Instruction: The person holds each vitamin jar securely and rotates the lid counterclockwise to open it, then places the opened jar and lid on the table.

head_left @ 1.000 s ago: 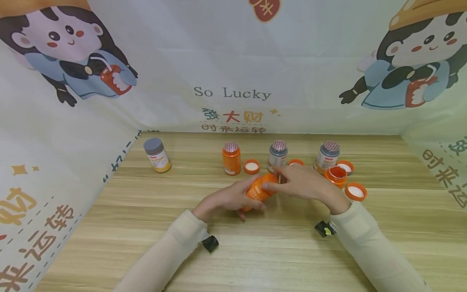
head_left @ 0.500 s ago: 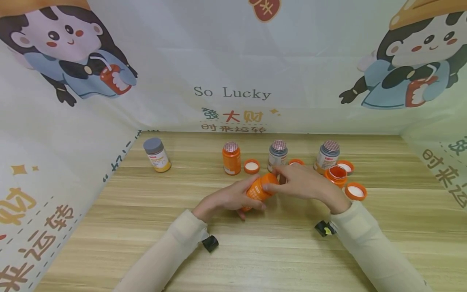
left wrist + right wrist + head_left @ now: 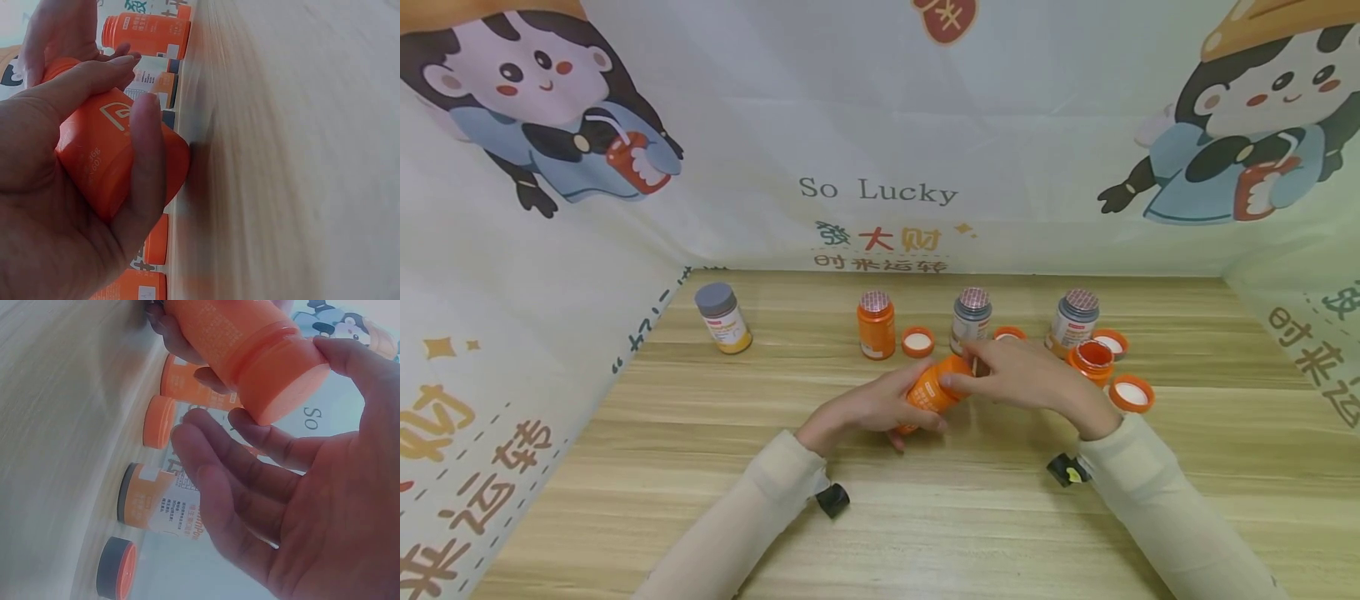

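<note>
My left hand grips an orange pill bottle by its body, thumb on one side and fingers curled round the other. The bottle tilts up toward the right, and white print shows on it in the left wrist view. Its ribless orange cap is on the neck. Thumb and index finger of my right hand pinch that cap at its edge. The other fingers of the right hand extend beside it, touching nothing.
Behind stand an orange bottle and two grey ones, foil-sealed, with loose caps beside them. An unsealed orange bottle and upturned cap lie near the right wrist. A grey-capped bottle stands far left. Printed cloth walls enclose the table.
</note>
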